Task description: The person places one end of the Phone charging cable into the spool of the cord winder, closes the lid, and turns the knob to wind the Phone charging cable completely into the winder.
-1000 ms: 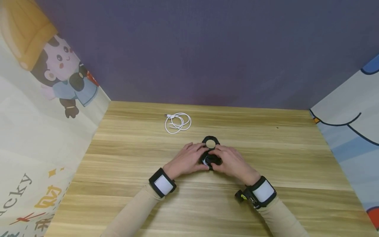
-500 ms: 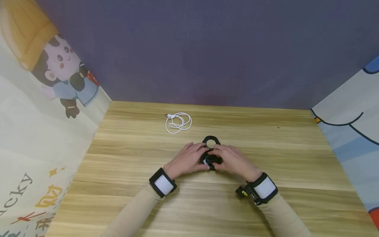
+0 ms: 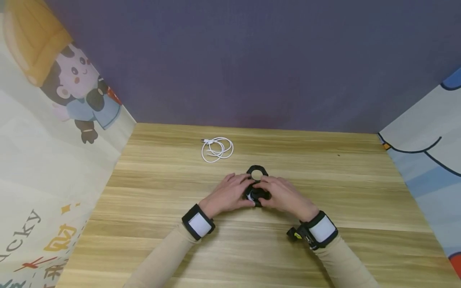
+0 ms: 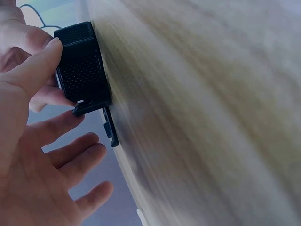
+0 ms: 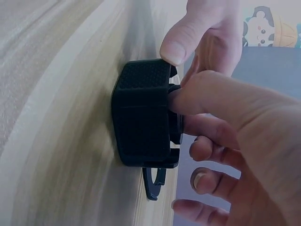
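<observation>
A small black octagonal case (image 4: pixel 84 73) with textured sides sits on the wooden table between both hands. Its flipped-open lid (image 3: pixel 257 167), a flat ring with a round hole, lies toward the back. My left hand (image 3: pixel 228 194) steadies the case between thumb and forefinger, its other fingers spread apart in the left wrist view. My right hand (image 3: pixel 284 198) pinches a dark rounded piece (image 5: pixel 175 127) seated inside the case, thumb and forefinger at its edges. A bit of white shows at the case's left inside in the head view. The fingers hide much of the piece.
Behind the hands, a coiled white USB cable (image 3: pixel 232 148) lies on the table (image 3: pixel 162 180). A dark wall (image 3: pixel 230 72) rises at the back, with printed panels at either side. Each wrist carries a black strap; the right one (image 3: pixel 318 230) has a camera.
The right hand shifted very slightly at the dark piece early on, its wrist moving a little to the right. The left hand, case and cable keep their places.
</observation>
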`<state>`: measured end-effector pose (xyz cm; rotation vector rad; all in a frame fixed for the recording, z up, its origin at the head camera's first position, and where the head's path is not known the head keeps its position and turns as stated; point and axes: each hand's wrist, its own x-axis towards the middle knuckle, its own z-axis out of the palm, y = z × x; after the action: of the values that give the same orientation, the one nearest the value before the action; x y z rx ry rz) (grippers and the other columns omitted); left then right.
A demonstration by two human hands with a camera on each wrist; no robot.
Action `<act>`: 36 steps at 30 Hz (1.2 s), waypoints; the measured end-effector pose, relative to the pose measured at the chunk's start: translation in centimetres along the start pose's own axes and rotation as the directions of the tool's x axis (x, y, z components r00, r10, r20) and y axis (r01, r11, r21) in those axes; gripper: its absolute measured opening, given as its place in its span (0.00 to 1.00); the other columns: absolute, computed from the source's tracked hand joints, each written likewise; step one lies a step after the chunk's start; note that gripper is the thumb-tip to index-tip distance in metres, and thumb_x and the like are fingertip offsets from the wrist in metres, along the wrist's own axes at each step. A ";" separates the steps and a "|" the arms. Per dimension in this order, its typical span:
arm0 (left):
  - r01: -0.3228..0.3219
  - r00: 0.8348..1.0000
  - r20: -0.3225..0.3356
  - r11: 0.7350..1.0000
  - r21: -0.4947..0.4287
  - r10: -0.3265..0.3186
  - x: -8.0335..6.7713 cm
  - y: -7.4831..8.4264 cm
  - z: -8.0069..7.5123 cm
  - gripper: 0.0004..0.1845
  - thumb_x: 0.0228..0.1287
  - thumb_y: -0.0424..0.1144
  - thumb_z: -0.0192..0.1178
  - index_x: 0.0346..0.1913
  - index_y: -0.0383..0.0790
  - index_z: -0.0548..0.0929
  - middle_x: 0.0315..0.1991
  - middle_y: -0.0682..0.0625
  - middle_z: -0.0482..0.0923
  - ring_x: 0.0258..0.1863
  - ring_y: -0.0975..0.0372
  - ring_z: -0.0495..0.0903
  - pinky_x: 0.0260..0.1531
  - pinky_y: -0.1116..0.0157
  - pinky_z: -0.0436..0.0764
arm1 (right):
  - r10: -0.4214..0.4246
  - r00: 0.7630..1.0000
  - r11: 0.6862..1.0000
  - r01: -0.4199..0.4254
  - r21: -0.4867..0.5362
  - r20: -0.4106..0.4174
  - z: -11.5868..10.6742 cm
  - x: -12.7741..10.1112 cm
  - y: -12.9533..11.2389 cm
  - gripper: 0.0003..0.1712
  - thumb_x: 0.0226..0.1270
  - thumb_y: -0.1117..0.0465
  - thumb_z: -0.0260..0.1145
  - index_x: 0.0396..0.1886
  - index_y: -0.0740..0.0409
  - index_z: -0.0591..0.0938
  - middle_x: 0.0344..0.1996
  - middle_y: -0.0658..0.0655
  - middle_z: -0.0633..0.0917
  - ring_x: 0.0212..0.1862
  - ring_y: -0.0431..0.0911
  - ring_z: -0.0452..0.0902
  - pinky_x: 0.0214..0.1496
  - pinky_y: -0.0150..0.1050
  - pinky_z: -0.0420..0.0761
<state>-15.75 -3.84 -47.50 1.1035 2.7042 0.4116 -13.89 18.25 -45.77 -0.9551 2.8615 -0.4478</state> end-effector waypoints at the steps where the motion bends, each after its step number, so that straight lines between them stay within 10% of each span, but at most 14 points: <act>1: 0.000 1.000 0.002 1.000 0.003 0.000 0.0 0.1 0.0 0.41 0.69 0.64 0.61 0.76 0.42 0.70 0.77 0.43 0.65 0.76 0.54 0.64 0.78 0.46 0.57 | -0.006 1.000 1.000 0.006 -0.010 -0.004 0.0 -0.1 0.0 0.26 0.61 0.54 0.78 0.58 0.59 0.86 0.42 0.49 0.81 0.37 0.40 0.76 0.44 0.42 0.82; 13: -0.019 1.000 0.005 1.000 -0.015 0.019 -0.3 0.3 -0.6 0.44 0.70 0.60 0.64 0.77 0.34 0.66 0.78 0.40 0.63 0.77 0.52 0.63 0.78 0.48 0.58 | -0.029 0.998 0.999 0.030 0.020 -0.054 0.3 -1.1 -0.1 0.32 0.66 0.56 0.75 0.68 0.59 0.80 0.38 0.49 0.77 0.30 0.37 0.67 0.33 0.32 0.72; 21: -0.067 0.989 -0.133 0.995 -0.076 0.057 -0.2 -1.7 -1.7 0.40 0.70 0.57 0.65 0.74 0.34 0.70 0.75 0.38 0.67 0.74 0.48 0.68 0.75 0.46 0.64 | -0.021 0.991 0.990 0.040 0.136 -0.135 0.5 -1.6 0.3 0.25 0.71 0.58 0.71 0.65 0.59 0.82 0.41 0.49 0.80 0.30 0.37 0.70 0.31 0.29 0.73; 36: 0.178 0.886 -0.450 0.978 0.110 -0.110 1.6 -8.5 -3.1 0.28 0.69 0.49 0.68 0.62 0.32 0.80 0.63 0.37 0.79 0.64 0.45 0.78 0.68 0.44 0.72 | -0.023 0.966 0.987 0.063 0.146 -0.259 1.2 -2.5 1.2 0.18 0.74 0.56 0.68 0.59 0.56 0.86 0.47 0.49 0.83 0.42 0.38 0.78 0.42 0.40 0.82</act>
<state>-23.29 -9.08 -47.48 0.9221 3.2404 0.4942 -12.38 20.37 -47.28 -1.0006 2.9769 -0.8411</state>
